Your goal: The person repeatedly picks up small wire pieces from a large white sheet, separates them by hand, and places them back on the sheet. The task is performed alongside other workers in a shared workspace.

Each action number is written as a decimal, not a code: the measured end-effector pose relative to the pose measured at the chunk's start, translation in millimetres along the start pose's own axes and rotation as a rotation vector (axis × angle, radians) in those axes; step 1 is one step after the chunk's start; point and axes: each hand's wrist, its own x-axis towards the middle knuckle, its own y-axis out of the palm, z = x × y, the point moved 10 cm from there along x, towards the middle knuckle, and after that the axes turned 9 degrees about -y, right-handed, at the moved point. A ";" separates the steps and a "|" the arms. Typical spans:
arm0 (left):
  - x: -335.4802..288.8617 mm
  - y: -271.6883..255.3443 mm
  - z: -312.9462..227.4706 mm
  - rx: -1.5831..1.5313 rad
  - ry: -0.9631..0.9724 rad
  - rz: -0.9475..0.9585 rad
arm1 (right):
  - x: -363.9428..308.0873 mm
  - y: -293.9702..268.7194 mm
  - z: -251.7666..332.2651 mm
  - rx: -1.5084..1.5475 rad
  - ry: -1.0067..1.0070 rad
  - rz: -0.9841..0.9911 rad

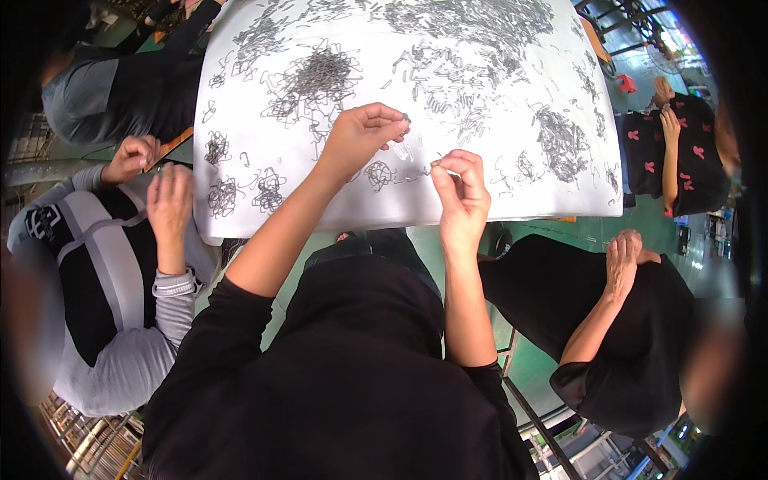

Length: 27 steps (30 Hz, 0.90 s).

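Over the near part of a white-covered table (304, 188), my left hand (360, 140) is closed in a pinch. A small dark piece (406, 122) shows at its fingertips, too small to name. To its right and nearer the table edge, my right hand (462, 188) pinches another small thin piece (436, 163) between thumb and forefinger. Between and below the hands lies a small heap of thin, dark, curved loops (380, 174). Beyond my left hand is a larger tangled pile of dark loops (320, 76). Short, narrow dark pieces (448, 88) lie scattered beyond my right hand.
More small pieces cover the far side (472, 24), with another heap (560, 144) at the right. Small tangles (270, 189) lie at the near left. A person in grey and black (120, 280) sits at my left, one in black (624, 344) at my right; others are farther off.
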 end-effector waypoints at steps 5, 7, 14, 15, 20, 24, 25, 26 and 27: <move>-56.2 -15.5 -50.8 -0.004 0.101 -0.007 | -2.4 42.4 1.3 -0.068 -0.020 0.111; -68.3 -22.7 -56.0 0.010 0.115 -0.039 | -2.2 54.6 3.4 -0.078 -0.044 0.132; -89.2 -58.8 -67.6 0.047 0.316 -0.219 | 0.4 95.9 11.4 -0.189 -0.201 0.263; -92.7 -63.4 -68.9 0.074 0.343 -0.251 | 0.0 101.4 9.8 -0.193 -0.212 0.286; -113.3 -96.2 -80.8 0.181 0.433 -0.452 | 15.0 114.5 -36.1 -0.112 -0.125 0.352; -130.6 -121.3 -88.9 0.187 0.458 -0.569 | 7.7 157.1 -129.6 -0.677 0.037 0.706; -133.6 -126.0 -89.2 0.187 0.445 -0.593 | -2.2 170.8 -149.0 -0.795 0.071 0.785; -136.8 -130.3 -89.3 0.187 0.433 -0.616 | -11.8 183.8 -165.5 -0.914 0.103 0.858; -139.8 -133.9 -89.1 0.188 0.421 -0.637 | -17.3 197.6 -172.7 -0.999 0.066 0.892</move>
